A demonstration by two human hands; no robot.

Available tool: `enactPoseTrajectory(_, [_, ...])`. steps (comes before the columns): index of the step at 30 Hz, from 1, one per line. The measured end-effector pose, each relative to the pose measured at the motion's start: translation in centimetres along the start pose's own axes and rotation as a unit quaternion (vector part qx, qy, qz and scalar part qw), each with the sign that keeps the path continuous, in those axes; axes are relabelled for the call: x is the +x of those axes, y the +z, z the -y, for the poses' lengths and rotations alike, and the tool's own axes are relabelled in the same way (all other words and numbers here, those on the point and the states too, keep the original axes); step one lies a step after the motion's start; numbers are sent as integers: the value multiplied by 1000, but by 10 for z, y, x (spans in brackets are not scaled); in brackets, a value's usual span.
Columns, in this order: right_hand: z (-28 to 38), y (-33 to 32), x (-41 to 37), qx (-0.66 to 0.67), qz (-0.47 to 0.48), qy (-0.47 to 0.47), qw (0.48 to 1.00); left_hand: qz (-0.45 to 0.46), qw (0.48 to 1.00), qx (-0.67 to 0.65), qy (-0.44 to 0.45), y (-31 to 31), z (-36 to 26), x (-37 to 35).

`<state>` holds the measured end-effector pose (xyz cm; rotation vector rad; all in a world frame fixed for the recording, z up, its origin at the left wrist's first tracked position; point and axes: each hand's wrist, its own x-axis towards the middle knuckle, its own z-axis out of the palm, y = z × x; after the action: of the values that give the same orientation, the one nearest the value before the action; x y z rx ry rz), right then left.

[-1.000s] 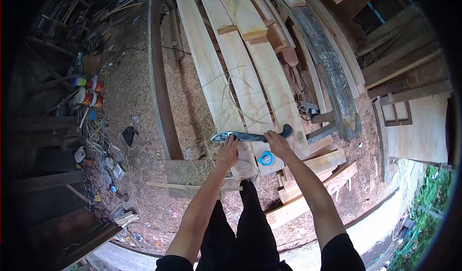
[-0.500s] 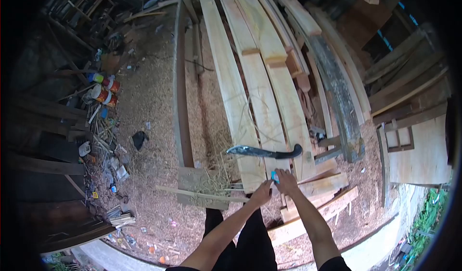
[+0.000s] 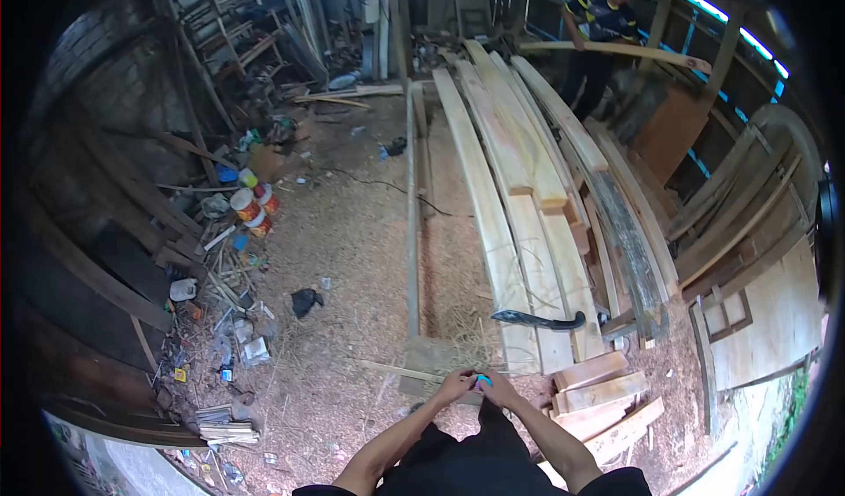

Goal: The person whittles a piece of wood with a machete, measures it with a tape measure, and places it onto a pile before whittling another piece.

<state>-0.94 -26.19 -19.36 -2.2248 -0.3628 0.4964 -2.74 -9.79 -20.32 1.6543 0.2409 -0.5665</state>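
The left hand (image 3: 454,384) and the right hand (image 3: 504,391) meet close to the body. Their fingers are bent and pinch a small blue round thing (image 3: 482,379) between them. Most of it is hidden, and it is too small to tell what it is. Just past the hands, a long dark curved knife (image 3: 539,320) lies across the pale wooden planks (image 3: 493,232), apart from both hands. Far away, another person (image 3: 598,25) holds a long bent wooden board (image 3: 616,51). That part is small and blurry.
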Motion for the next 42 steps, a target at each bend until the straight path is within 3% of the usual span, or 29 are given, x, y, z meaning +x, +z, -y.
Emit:
enactPoseTrajectory(2, [49, 15, 9, 44, 70, -40, 996, -7, 998, -48, 29, -32, 27, -9])
enactPoseTrajectory(4, [60, 42, 16, 11, 67, -33, 997, 24, 985, -168, 2, -65, 25, -25])
enactPoseTrajectory(6, [76, 59, 26, 36, 81, -22, 996, -4, 979, -206, 4, -90, 22, -45])
enactPoseTrajectory(8, [97, 67, 28, 35, 121, -18, 992, 27, 968, -233, -95, -106, 23, -62])
enactPoseTrajectory(9, [111, 68, 24, 5, 112, -32, 993, 42, 960, -266, -81, -112, 38, -61])
enactPoseTrajectory(12, [120, 78, 17, -26, 118, -57, 991, 71, 961, -257, -68, -127, 51, -71])
enactPoseTrajectory(16, [134, 77, 23, -16, 208, 6, 978, 63, 943, -316, -86, -136, 47, -92])
enactPoseTrajectory(18, [130, 80, 27, -65, 186, -114, 974, 51, 934, -344, -80, -135, 48, -98])
enactPoseTrajectory(21, [137, 85, 17, -53, 219, -128, 966, -14, 948, -313, -48, -124, 46, -120])
enactPoseTrajectory(24, [131, 96, 1, -8, 236, -151, 960, 24, 958, -284, -32, -123, 65, -130])
enactPoseTrajectory(26, [121, 99, -6, -32, 240, -147, 959, -20, 961, -274, -33, -126, 75, -128])
enactPoseTrajectory(29, [75, 93, -19, -98, 227, -78, 966, -125, 948, -292, -29, -132, 76, -147])
enactPoseTrajectory(30, [65, 86, -27, -99, 227, -71, 966, -120, 948, -294, -33, -140, 84, -149])
enactPoseTrajectory(32, [57, 77, -26, -130, 256, 31, 957, -113, 972, -198, -49, -167, 97, -138])
enactPoseTrajectory(36, [87, 85, -5, -180, 184, 30, 966, -149, 965, -213, -38, -195, 101, -117])
enactPoseTrajectory(42, [97, 127, 50, -187, 145, 154, 959, -214, 954, -208, -33, -220, 135, -74])
